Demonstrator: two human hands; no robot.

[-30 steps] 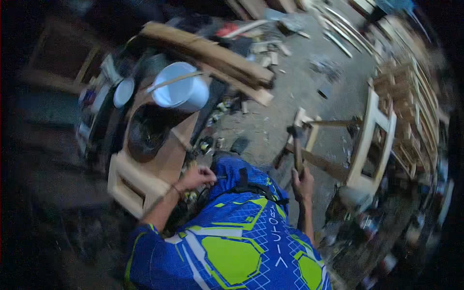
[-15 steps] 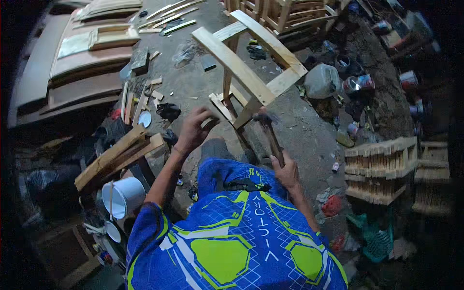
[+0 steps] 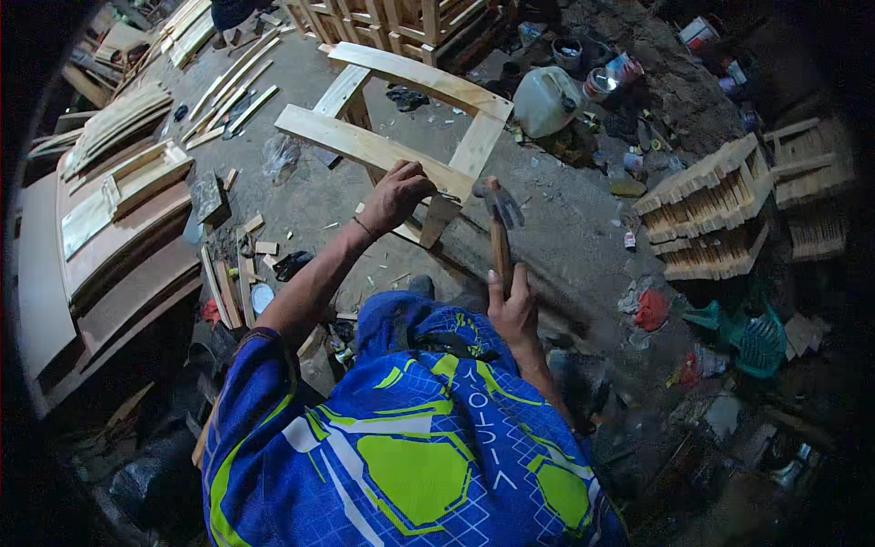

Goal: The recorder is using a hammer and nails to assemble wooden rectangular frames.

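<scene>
A pale wooden frame with legs (image 3: 374, 146), stool-like in shape, stands before me on the floor. My left hand (image 3: 398, 196) is closed at the near rail, close to its right-hand corner. A short, thin dark piece shows by its fingertips, too small to name surely. My right hand (image 3: 515, 310) is wrapped round the wooden handle of a hammer (image 3: 500, 242). The hammer is raised, its metal head beside the frame's near right corner and apart from the wood.
Curved wooden panels (image 3: 128, 219) are stacked at the left. Slatted wooden pieces (image 3: 711, 201) stand piled at the right. A whitish jerrycan (image 3: 547, 102) sits beyond the frame, near several tins. Wood offcuts (image 3: 228, 273) and a green plastic item (image 3: 761, 337) lie on the floor.
My left hand has come right and up to the frame's near corner, its fingers now closed. The hammer stays in my right hand, its head raised slightly. The whole view has turned.
</scene>
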